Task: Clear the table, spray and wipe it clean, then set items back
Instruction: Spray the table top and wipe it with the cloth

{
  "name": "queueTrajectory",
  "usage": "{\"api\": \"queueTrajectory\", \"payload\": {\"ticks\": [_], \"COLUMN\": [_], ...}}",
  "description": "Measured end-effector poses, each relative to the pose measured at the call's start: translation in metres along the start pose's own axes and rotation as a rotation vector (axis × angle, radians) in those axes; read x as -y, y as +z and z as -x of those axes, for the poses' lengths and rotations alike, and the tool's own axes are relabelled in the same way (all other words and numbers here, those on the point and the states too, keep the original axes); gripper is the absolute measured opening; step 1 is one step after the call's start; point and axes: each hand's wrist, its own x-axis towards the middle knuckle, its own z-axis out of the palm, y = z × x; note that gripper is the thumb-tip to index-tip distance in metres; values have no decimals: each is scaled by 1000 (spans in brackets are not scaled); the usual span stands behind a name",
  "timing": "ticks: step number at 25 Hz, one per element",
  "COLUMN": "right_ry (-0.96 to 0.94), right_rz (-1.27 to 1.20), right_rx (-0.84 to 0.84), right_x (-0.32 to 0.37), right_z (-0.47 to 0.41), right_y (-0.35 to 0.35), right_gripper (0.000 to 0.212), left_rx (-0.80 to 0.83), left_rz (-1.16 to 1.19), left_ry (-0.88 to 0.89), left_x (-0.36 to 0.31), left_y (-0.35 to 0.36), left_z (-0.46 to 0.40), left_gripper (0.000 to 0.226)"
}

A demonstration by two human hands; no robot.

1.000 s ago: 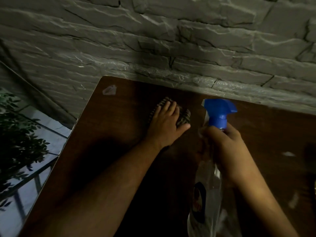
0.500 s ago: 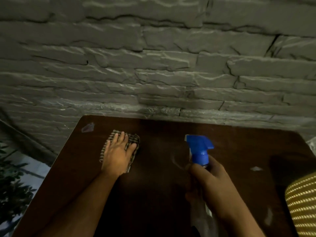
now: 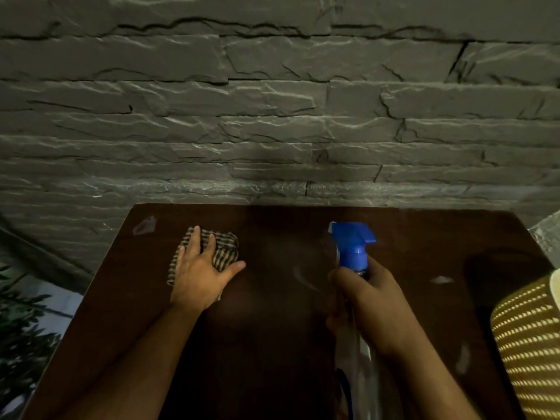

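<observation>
A dark brown wooden table [image 3: 272, 344] stands against a grey stone wall. My left hand [image 3: 198, 272] lies flat with straight fingers on a striped checked cloth [image 3: 224, 251], pressing it onto the table's far left part. My right hand [image 3: 368, 301] grips the neck of a clear spray bottle with a blue trigger head [image 3: 353, 242], held upright over the table's middle, nozzle pointing left. The bottle's lower body runs down past my wrist to the frame's bottom edge. A faint wet smear [image 3: 303, 275] shows on the wood between my hands.
A yellow woven basket-like object [image 3: 528, 347] sits at the table's right edge. A small pale mark [image 3: 145, 225] is at the far left corner, more pale spots [image 3: 442, 279] on the right. Green plant leaves [image 3: 21, 328] lie beyond the left edge.
The view tilted up, showing more wall. My left hand slid the cloth leftward across the table. My right hand kept the spray bottle upright near the middle.
</observation>
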Motion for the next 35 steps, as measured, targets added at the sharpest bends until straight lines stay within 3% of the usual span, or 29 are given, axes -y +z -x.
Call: {"api": "queueTrajectory", "payload": {"ticks": [5, 11, 17, 21, 23, 26, 29, 32, 35], "right_ry": [152, 287, 308, 266, 248, 248, 253, 232, 242], "right_rz": [-58, -50, 3, -35, -50, -67, -118, -104, -105], "right_rx": [49, 58, 45, 27, 18, 9, -2, -48, -67], "right_x": [-18, -45, -50, -36, -32, -29, -22, -20, -21], "right_z": [26, 56, 59, 45, 35, 26, 27, 21, 20], "right_y": [-2, 9, 5, -2, -1, 1, 2, 3, 4], "right_gripper": [23, 21, 24, 31, 32, 30, 28, 29, 32], "left_rx": [-134, -95, -73, -47, -27, 55, 41, 85, 167], "left_rz": [-178, -254, -166, -81, -44, -56, -47, -59, -13], "left_ry": [-13, 2, -23, -41, 95, 487, 381, 224, 496], "left_x": [-1, -3, -16, -80, -114, -105, -65, -103, -123], "left_y": [8, 10, 12, 25, 34, 41, 29, 26, 38], "left_z": [-1, -1, -14, -46, -43, 27, 23, -48, -14], "left_gripper": [93, 83, 79, 77, 77, 87, 94, 82, 76]}}
